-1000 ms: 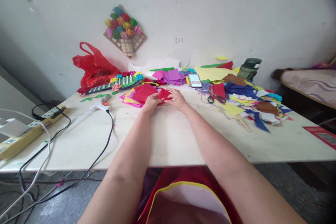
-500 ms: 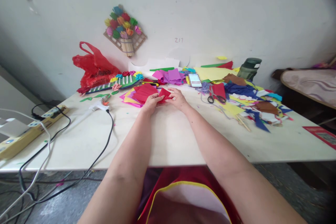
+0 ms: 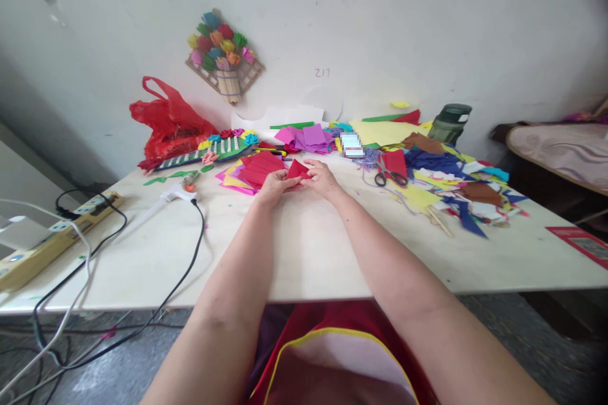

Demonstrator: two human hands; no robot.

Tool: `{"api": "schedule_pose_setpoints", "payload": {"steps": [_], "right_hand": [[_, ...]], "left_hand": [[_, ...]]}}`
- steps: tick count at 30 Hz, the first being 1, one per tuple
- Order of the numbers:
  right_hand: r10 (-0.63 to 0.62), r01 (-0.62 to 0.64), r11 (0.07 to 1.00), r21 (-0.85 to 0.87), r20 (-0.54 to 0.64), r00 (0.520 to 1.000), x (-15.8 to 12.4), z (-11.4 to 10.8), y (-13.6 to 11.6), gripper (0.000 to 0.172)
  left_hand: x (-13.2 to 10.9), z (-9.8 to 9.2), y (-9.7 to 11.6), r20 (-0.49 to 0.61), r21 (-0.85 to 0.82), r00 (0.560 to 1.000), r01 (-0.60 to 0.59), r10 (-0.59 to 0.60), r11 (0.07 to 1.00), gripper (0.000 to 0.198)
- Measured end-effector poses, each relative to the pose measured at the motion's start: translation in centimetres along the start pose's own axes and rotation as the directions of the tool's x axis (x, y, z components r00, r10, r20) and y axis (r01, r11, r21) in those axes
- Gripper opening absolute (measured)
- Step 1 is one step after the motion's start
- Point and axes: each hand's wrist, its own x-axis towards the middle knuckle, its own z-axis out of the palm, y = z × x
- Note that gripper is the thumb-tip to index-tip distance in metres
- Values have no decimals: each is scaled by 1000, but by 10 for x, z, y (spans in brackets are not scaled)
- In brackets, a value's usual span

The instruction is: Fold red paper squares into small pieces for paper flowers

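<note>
A small piece of red crepe paper [image 3: 297, 169] is held between both hands above the table's middle. My left hand [image 3: 275, 187] pinches its left side with the thumb stretched along the lower edge. On the other side, my right hand [image 3: 324, 180] grips the right edge between thumb and fingers. The paper looks folded, its top rising to a point; its lower part is hidden by the fingers. Just left of my left hand lies a stack of red, yellow and pink paper sheets [image 3: 259, 168].
A hot glue gun [image 3: 179, 193] with a black cord rests at left, near a power strip [image 3: 61, 237]. Scissors [image 3: 390, 177] and a heap of coloured paper scraps [image 3: 456, 183] lie at right. A red plastic bag [image 3: 171, 117] and a dark green bottle [image 3: 449, 124] stand behind.
My fingers have shifted slightly on the red paper, and its upper edge now comes to a more pointed fold. Both hands stay in nearly the same place.
</note>
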Motion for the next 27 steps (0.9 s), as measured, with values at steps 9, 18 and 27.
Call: {"api": "schedule_pose_setpoints", "payload": {"steps": [9,18,27], "right_hand": [[-11,10,1000,13,24,1000,-1,-5,-2,7],[1,5,993,120,-46,999,2,-5,8,11],[193,-161,947,278,-92,977,3,-13,9,20]], "left_hand": [[6,-3,-6,-29,32,999,-34,35,999,38],[5,-6,-5,-56,47,995,-76,78,996,42],[4,-2,0,-67,51,996,-55,58,997,43]]}}
